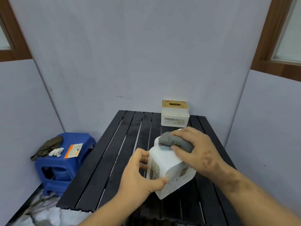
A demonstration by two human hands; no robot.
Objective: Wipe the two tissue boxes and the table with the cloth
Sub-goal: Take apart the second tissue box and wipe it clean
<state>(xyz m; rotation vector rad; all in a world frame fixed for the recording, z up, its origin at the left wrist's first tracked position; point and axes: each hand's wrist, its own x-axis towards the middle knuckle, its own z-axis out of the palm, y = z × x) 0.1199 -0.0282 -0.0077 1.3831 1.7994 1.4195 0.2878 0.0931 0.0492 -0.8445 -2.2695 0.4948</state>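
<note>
The near tissue box point(169, 170) is tipped over and held at a slant over the middle of the black slatted table point(114, 160); whether its low corner touches the slats can't be made out. It's gripped by the left hand point(140, 173), thumb along the speckled near face, fingers wrapped round the left side. A bunched grey cloth point(175, 142) is pinched in the right hand point(195, 150) and pressed onto the box's upper far edge.

Handling-wise, the box looks like thin white plastic, probably light and hollow, so it'd likely skate around if rubbed without being braced. Smooth walls can be expected to be a bit slippery, especially if the cloth is damp. Best taken across two opposite faces, pretty much as it's held now, not by the rim. The cloth is soft and wads up easily.

The second tissue box point(175, 113), with its wood-look lid, is parked upright at the far edge of the table, well apart from both hands.
</note>
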